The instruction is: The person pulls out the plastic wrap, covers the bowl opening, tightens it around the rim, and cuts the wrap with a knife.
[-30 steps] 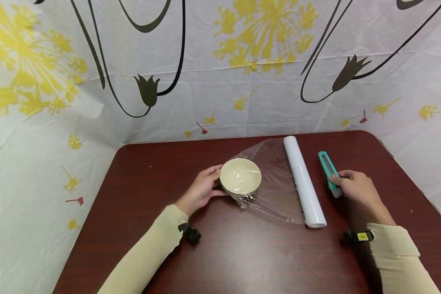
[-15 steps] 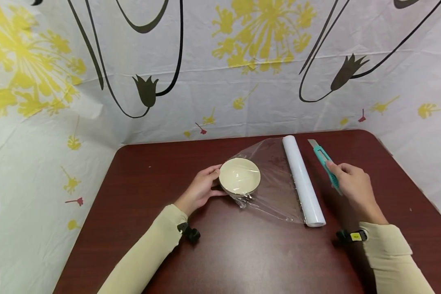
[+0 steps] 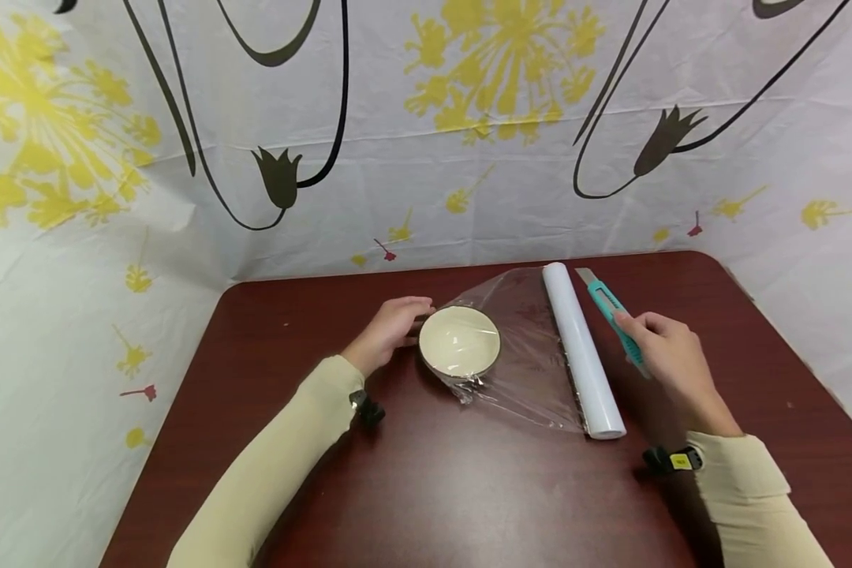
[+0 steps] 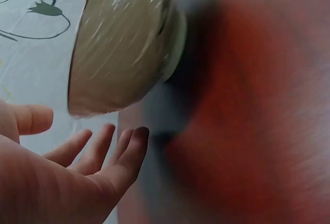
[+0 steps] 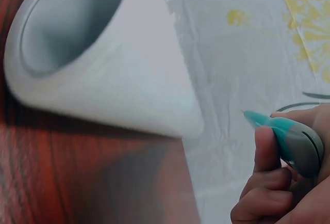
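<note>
A cream bowl (image 3: 459,342) stands on the table with clear plastic wrap (image 3: 528,355) over it, stretching right to a white roll (image 3: 584,355). At the bowl's left side is my left hand (image 3: 390,331); in the left wrist view its fingers (image 4: 105,152) are spread and a gap separates them from the bowl (image 4: 121,48). Right of the roll, my right hand (image 3: 670,359) grips a teal utility knife (image 3: 614,319), blade out and pointing away toward the roll's far end. The right wrist view shows the knife's grey butt end (image 5: 304,149) in the curled fingers.
The dark red-brown table (image 3: 426,489) has rounded far corners. A white patterned sheet (image 3: 412,173) hangs behind it and at both sides. The roll lies between the bowl and my right hand, its hollow end (image 5: 67,28) facing the right wrist camera.
My right hand has raised the utility knife, swung its blade to point away, and moved left toward the roll. My left hand has let go of the bowl and shifted slightly up.
</note>
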Demonstrator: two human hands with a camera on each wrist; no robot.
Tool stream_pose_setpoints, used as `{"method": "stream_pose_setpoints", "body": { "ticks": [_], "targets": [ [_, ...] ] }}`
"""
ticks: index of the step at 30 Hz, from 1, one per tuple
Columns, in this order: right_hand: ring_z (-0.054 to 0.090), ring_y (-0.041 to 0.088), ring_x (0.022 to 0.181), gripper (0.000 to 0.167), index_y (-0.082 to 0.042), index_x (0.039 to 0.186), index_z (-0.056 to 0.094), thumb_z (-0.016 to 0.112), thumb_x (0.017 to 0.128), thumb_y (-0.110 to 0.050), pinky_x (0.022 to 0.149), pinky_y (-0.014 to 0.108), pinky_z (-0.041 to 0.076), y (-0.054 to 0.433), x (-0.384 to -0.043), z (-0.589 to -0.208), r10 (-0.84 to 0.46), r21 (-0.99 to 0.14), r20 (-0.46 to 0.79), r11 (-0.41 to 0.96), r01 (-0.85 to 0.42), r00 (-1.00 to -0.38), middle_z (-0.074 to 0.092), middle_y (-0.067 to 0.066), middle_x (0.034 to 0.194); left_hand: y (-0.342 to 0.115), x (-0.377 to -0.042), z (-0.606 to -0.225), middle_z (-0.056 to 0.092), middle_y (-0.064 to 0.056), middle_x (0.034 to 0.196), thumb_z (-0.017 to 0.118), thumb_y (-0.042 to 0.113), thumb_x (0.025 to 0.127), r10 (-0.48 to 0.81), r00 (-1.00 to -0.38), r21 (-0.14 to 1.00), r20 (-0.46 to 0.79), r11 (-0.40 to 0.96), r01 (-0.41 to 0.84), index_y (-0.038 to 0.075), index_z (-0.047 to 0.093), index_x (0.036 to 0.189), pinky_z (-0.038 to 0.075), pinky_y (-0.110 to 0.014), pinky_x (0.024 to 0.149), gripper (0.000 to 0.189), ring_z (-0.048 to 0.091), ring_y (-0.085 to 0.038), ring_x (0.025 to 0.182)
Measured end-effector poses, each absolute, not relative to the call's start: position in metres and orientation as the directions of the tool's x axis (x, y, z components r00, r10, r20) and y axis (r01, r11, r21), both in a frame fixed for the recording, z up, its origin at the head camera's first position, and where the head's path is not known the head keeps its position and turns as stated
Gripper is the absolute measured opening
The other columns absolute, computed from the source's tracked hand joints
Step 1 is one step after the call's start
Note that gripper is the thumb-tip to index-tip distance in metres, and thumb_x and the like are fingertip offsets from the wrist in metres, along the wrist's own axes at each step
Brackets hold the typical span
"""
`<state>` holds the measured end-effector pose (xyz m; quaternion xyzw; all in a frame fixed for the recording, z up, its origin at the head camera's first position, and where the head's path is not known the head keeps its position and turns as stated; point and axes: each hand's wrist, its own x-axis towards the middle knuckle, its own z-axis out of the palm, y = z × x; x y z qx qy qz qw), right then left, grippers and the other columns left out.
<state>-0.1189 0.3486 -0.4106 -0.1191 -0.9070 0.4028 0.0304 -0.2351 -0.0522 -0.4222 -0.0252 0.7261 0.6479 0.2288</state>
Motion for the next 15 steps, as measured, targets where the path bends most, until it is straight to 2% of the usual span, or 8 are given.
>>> {"method": "stream_pose_setpoints", "body": {
  "ticks": [4, 9, 11, 15],
  "targets": [
    [0.06, 0.02, 0.065, 0.068, -0.001, 0.112, 0.07, 0.058, 0.107, -0.068, 0.055, 0.039, 0.048, 0.343, -0.12, -0.403, 0.225, -0.786, -0.056, 0.59, 0.182, -0.973, 0.065, 0.006, 0.077, -0.042, -0.254, -0.411, 0.067, -0.011, 0.15, 0.062, 0.02, 0.112, 0.272, -0.89, 0.918, -0.366, 0.261, -0.297, 0.005, 0.064, 0.153, 0.056, -0.043, 0.107, 0.044, 0.065, -0.029, 0.137],
    [0.069, 0.017, 0.079, 0.065, -0.003, 0.141, 0.067, 0.061, 0.11, -0.06, 0.062, 0.034, 0.056, 0.332, -0.132, -0.392, 0.186, -0.871, -0.114, 0.453, 0.188, -0.976, 0.067, 0.003, 0.097, -0.027, -0.272, -0.394, 0.066, -0.015, 0.15, 0.064, 0.017, 0.112, 0.327, -0.882, 0.903, -0.339, 0.376, -0.208, 0.002, 0.063, 0.153, 0.052, -0.049, 0.115, 0.045, 0.062, -0.034, 0.141],
    [0.071, 0.016, 0.082, 0.063, -0.001, 0.143, 0.064, 0.061, 0.111, -0.056, 0.066, 0.033, 0.059, 0.327, -0.139, -0.388, 0.158, -0.891, -0.136, 0.413, 0.19, -0.978, 0.069, 0.003, 0.101, -0.02, -0.277, -0.387, 0.065, -0.017, 0.151, 0.062, 0.017, 0.113, 0.353, -0.876, 0.896, -0.328, 0.408, -0.172, 0.0, 0.062, 0.153, 0.052, -0.05, 0.115, 0.044, 0.061, -0.036, 0.141],
    [0.071, 0.014, 0.086, 0.057, 0.001, 0.135, 0.064, 0.061, 0.112, -0.051, 0.073, 0.033, 0.061, 0.317, -0.155, -0.383, 0.109, -0.896, -0.163, 0.398, 0.194, -0.98, 0.073, 0.002, 0.101, -0.005, -0.285, -0.377, 0.065, -0.019, 0.151, 0.062, 0.017, 0.114, 0.393, -0.867, 0.878, -0.307, 0.469, -0.098, -0.001, 0.063, 0.152, 0.053, -0.05, 0.114, 0.042, 0.062, -0.037, 0.139]
  ]
}}
